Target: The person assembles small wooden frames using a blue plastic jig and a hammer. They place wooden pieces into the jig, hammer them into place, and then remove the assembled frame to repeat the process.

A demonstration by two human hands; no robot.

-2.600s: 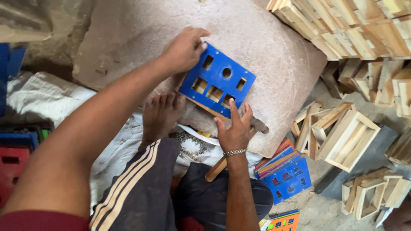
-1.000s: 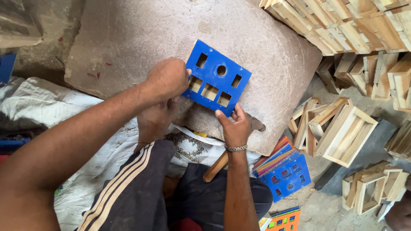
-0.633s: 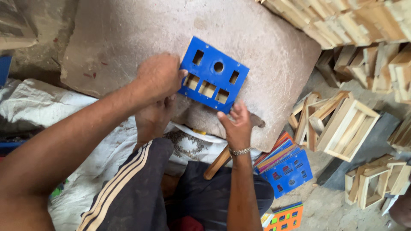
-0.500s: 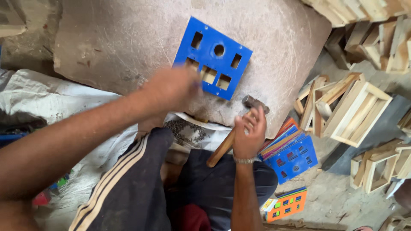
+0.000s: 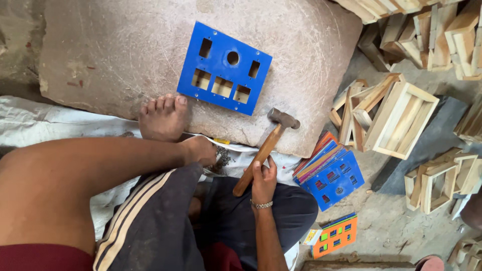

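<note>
A hammer (image 5: 266, 149) is gripped low on its handle by the right hand (image 5: 262, 176), its head resting on the stone slab (image 5: 125, 50). Beyond it lies a blue panel (image 5: 224, 68), untouched. The left hand (image 5: 201, 150) is closed over small nails (image 5: 222, 156). A blue stack (image 5: 334, 178) lies right of the right hand.

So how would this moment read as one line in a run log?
right hand: grips hammer | left hand: at nail pile | blue panel: flat on stone slab
</note>
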